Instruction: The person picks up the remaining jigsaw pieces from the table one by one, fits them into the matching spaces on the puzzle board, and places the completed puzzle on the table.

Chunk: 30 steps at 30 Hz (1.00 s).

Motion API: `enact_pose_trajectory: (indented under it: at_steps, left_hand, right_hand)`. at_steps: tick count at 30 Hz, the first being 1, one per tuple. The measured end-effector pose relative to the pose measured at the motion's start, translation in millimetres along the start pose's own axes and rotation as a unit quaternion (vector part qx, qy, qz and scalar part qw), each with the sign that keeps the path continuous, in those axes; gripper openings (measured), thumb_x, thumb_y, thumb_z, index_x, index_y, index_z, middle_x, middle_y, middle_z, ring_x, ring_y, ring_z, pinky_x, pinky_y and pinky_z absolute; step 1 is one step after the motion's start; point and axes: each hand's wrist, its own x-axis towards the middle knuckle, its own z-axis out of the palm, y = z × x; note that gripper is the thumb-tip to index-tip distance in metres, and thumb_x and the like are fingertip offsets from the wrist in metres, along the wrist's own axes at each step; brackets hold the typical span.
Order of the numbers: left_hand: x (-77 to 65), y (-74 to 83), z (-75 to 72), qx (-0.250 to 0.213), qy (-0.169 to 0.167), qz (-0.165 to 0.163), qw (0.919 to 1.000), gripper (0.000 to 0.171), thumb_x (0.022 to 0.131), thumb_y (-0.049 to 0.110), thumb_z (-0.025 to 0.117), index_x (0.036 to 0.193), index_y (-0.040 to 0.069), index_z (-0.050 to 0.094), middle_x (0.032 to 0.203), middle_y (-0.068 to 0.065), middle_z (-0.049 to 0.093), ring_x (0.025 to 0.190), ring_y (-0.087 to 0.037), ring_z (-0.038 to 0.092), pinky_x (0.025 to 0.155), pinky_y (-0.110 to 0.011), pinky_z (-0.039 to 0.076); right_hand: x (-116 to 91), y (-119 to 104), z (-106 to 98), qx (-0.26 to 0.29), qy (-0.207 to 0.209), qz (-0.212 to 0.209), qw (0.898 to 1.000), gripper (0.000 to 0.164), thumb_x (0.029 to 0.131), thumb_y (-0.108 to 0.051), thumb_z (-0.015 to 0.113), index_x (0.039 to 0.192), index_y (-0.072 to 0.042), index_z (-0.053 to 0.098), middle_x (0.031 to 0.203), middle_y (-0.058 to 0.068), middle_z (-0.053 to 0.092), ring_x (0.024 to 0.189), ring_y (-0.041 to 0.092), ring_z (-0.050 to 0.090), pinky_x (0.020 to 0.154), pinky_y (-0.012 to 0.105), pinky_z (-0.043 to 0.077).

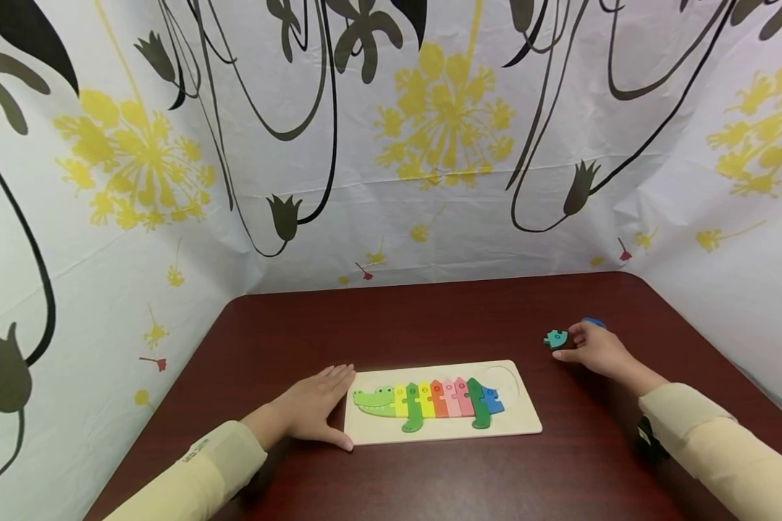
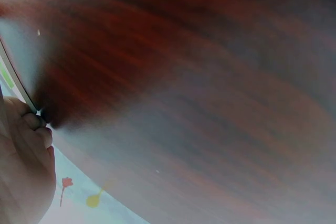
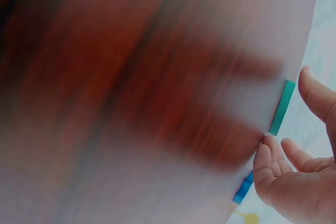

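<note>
A wooden crocodile puzzle board [image 1: 524, 423] lies on the table. Set in it are a light green head [image 1: 374, 400], coloured body pieces [image 1: 438, 398] and a blue piece [image 1: 492, 400] by a round outline at the right end. My left hand [image 1: 316, 409] rests at the board's left edge, fingers straight and thumb spread. Off to the right, my right hand [image 1: 596, 349] is at a teal puzzle piece [image 1: 555, 339], thumb and fingers apart on either side of it; the right wrist view shows a gap at the thumb. A blue piece [image 3: 243, 188] lies beside the fingers.
The dark red-brown table [image 1: 404, 477] stretches around the board, its far edge meeting a white patterned cloth [image 1: 365, 166]. More of that cloth hangs along the left and right sides. A dark object [image 1: 652, 438] sits under the right cuff.
</note>
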Motion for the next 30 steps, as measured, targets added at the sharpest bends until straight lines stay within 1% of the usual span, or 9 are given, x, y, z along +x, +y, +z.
enact_pose_trajectory:
  at_steps: [6,16,19,24,30]
  left_hand:
    - [0.0,0.1,0.4,0.0,0.001,-0.002,1.0,0.123,0.072,0.089,0.044,0.154,0.0,0.021,0.159,-0.015,0.019,0.146,-0.026,0.017,0.116,-0.039,0.018]
    - [0.1,0.0,0.7,0.002,-0.001,-0.003,1.0,0.124,0.071,0.09,0.043,0.154,0.001,0.02,0.159,-0.014,0.018,0.146,-0.025,0.016,0.116,-0.039,0.017]
    - [0.0,-0.1,0.6,0.001,0.004,0.0,1.0,0.123,0.072,0.089,0.044,0.153,0.0,0.021,0.159,-0.015,0.019,0.146,-0.027,0.017,0.116,-0.04,0.019]
    - [0.1,0.1,-0.3,-0.001,0.0,-0.001,1.0,0.122,0.072,0.089,0.044,0.153,0.0,0.021,0.159,-0.015,0.02,0.145,-0.027,0.018,0.116,-0.04,0.019]
    - [0.0,-0.3,0.7,0.001,0.005,0.003,1.0,0.122,0.073,0.088,0.044,0.153,-0.001,0.022,0.159,-0.016,0.02,0.145,-0.027,0.018,0.116,-0.04,0.02]
  right_hand:
    - [1.7,-1.8,-0.7,-0.008,-0.002,-0.003,1.0,0.073,0.083,-0.032,0.078,0.123,0.02,0.044,0.108,0.034,0.054,0.097,0.044,0.054,0.076,0.051,0.05]
    - [6.0,1.6,3.8,-0.006,0.004,-0.015,1.0,0.078,0.083,-0.036,0.077,0.125,0.021,0.044,0.107,0.034,0.053,0.098,0.044,0.053,0.077,0.052,0.05]
    - [7.5,1.9,4.6,-0.009,0.006,-0.013,1.0,0.079,0.083,-0.037,0.077,0.125,0.021,0.044,0.106,0.033,0.053,0.097,0.043,0.053,0.077,0.051,0.05]
    - [9.1,1.8,5.4,-0.012,0.003,-0.007,1.0,0.08,0.083,-0.037,0.077,0.126,0.021,0.043,0.107,0.033,0.053,0.097,0.043,0.053,0.077,0.051,0.05]
    - [9.7,0.5,4.8,-0.017,0.004,-0.004,1.0,0.078,0.084,-0.035,0.077,0.125,0.022,0.043,0.104,0.033,0.054,0.094,0.042,0.054,0.074,0.05,0.05]
